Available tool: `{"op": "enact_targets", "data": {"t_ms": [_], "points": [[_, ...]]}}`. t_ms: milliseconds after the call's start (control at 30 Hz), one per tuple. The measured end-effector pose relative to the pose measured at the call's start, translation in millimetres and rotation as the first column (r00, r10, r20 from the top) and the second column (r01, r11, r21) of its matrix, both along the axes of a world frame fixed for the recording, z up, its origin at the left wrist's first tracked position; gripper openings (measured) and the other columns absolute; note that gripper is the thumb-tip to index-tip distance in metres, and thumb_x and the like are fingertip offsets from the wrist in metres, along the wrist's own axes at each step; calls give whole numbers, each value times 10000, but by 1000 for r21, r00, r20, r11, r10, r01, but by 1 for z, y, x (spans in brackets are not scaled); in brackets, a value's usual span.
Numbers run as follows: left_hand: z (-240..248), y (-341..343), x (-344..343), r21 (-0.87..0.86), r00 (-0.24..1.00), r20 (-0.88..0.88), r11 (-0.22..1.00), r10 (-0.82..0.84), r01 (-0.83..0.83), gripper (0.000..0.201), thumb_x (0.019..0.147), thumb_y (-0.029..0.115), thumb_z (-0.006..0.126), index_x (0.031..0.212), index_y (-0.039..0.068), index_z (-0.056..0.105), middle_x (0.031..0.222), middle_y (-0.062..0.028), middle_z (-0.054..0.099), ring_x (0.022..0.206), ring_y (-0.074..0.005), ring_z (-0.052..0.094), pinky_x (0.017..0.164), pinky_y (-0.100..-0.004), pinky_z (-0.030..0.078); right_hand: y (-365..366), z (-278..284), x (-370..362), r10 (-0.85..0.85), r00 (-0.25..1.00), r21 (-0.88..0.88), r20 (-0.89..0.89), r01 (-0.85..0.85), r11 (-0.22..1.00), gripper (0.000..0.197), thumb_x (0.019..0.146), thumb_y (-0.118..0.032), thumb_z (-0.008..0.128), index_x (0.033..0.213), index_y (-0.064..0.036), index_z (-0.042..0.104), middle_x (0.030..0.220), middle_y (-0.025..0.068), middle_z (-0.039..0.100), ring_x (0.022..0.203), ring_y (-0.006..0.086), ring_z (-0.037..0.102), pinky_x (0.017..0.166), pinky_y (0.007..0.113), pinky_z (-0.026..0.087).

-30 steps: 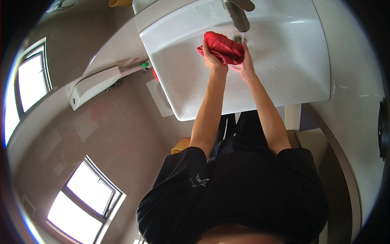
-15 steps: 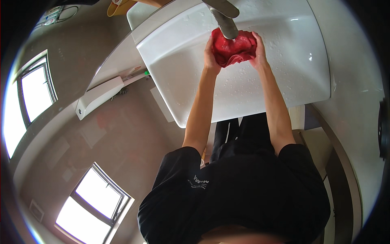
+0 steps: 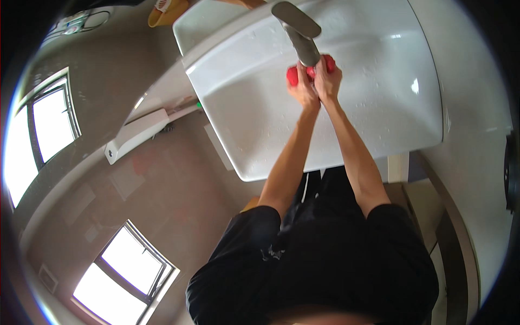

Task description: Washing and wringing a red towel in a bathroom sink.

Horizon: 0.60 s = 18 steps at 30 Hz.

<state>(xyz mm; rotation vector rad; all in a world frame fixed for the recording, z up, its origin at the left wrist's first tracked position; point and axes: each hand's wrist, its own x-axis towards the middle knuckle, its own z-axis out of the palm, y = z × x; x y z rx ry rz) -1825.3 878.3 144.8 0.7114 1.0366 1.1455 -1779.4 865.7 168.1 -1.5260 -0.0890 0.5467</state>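
Bunched up beneath the spout of a metal faucet [image 3: 306, 46], a red cloth [image 3: 293, 76] is gripped in both my hands. My left hand [image 3: 305, 95] is closed around its left part, while my right hand [image 3: 327, 86] is wrapped round the right part. The two hands are close together, touching or nearly touching at the wrists. Red fabric bulges out past the fingers on either side; the rest is hidden inside my grip. Below lies the white sink [image 3: 254, 130], its surface dotted with water drops.
The faucet hangs just over my hands. A long white fixture [image 3: 135, 135] is on the left, and a yellow container [image 3: 167, 13] shows at the top left. Bright windows [image 3: 127, 265] are at the left. A pale surface [image 3: 466, 92] borders the sink's right side.
My hands have come together from either side of the cloth. The cloth, spread between them before, is now crumpled into a compact bundle and slightly lower in the picture.
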Motion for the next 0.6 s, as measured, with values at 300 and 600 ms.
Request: {"op": "enact_targets", "data": {"t_ms": [300,600], "points": [[-2,-6,3,-317,967,-232,932,105,-177,327,799,361,698,780,39,646,757,-50,635,663,-172,565,586,-372,486,5,-42,22,303,947,-553,-103,-308,774,535,753,-470,683,892,45,633,809,231,658,816,383,644,792,451,503],[51,5,-20,-96,929,-205,951,-308,294,581,899,445,630,1247,-9,524,1037,-123,634,907,-198,605,766,-318,505,-24,-68,19,357,769,410,-530,-136,902,559,837,-411,654,1231,-39,517,1159,121,579,1089,246,569,923,404,470]]}}
